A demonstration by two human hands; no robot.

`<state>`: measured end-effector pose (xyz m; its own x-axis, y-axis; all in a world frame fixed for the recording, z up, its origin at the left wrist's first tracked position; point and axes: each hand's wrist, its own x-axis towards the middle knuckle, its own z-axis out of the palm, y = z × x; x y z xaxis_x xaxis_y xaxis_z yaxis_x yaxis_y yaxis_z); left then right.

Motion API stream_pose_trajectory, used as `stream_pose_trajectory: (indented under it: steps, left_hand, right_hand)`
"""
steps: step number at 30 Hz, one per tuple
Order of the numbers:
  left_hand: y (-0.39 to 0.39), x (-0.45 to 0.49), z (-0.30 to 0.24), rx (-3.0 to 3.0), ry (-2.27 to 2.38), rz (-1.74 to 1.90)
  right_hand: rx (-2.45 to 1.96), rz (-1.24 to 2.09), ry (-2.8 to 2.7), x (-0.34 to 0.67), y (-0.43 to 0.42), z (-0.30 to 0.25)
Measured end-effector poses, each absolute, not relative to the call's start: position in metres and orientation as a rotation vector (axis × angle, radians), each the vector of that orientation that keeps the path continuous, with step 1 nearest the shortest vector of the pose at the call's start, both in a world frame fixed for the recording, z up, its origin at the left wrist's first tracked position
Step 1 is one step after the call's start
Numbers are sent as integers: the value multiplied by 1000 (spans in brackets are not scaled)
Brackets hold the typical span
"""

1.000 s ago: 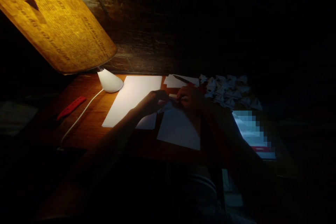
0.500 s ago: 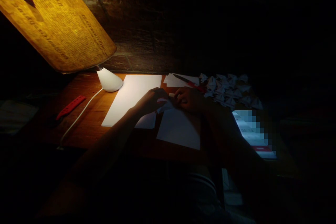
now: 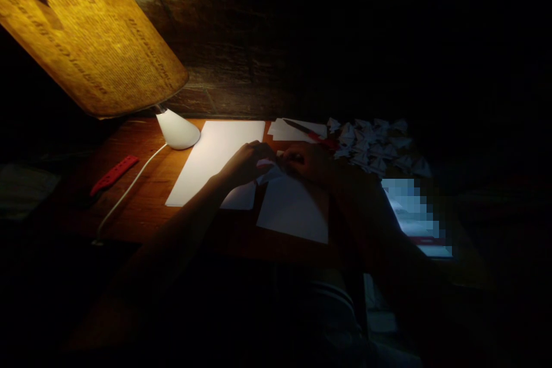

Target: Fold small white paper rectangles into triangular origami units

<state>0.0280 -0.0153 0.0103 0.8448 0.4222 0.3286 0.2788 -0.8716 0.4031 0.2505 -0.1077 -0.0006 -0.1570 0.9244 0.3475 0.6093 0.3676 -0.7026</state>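
Between my two hands is a small piece of folded white paper (image 3: 268, 174), held above a flat white sheet (image 3: 297, 213). My left hand (image 3: 250, 162) has its fingers closed on the left side of the folded paper. On its right side, my right hand (image 3: 304, 161) is curled with fingers bent against the paper; shadow hides part of the grip. Under my left forearm lies a larger stack of white paper (image 3: 215, 155). Many small folded paper pieces (image 3: 366, 144) sit grouped beyond my right hand.
A lamp with a printed yellow shade (image 3: 107, 46) and white base (image 3: 177, 129) stands at the left, its cord (image 3: 129, 192) crossing the table. A red-handled knife (image 3: 114, 175) lies nearby. Red-handled scissors (image 3: 313, 133) rest on paper slips (image 3: 280, 129). A lit screen (image 3: 414, 213) is at right.
My right hand has turned and shifted slightly, with its fingers bent closer over the folded paper. My left hand stays nearly in place. The whole view has shifted a little.
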Motion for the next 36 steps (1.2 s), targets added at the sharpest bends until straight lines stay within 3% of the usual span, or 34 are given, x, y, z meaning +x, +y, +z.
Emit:
stream_pose_trajectory:
  steps: [36]
  left_hand:
    - [-19, 26, 16, 2890, 747, 407]
  right_hand:
    - [-1234, 602, -2008, 263, -101, -9]
